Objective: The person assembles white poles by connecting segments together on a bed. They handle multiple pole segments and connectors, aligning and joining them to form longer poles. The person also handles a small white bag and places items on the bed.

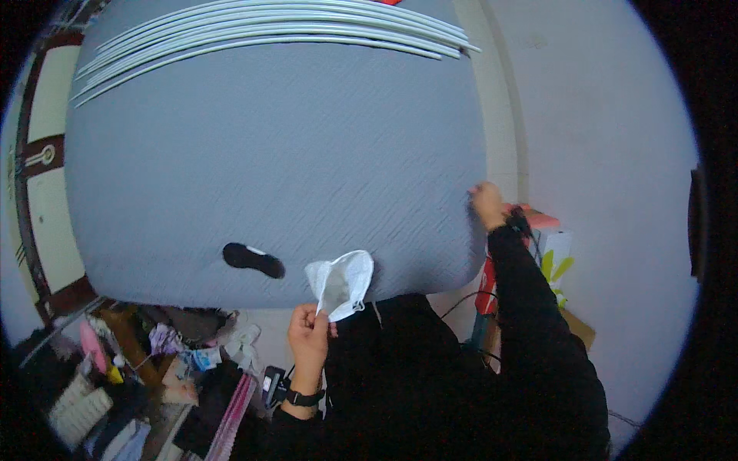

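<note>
My left hand (309, 335) pinches a white face mask (340, 282) by its lower edge and holds it up in front of the grey mattress (269, 154). A black watch sits on that wrist. My right hand (486, 202) grips the mattress at its right edge, arm stretched out in a black sleeve. A black sock (253, 259) lies on the grey surface near its front edge, left of the mask.
Several white rods (269, 34) lie across the far part of the mattress. Boxes (550, 253) stand by the white wall on the right. Cluttered clothes and small items (154, 369) fill the floor at lower left. A wooden door frame (31, 154) runs along the left.
</note>
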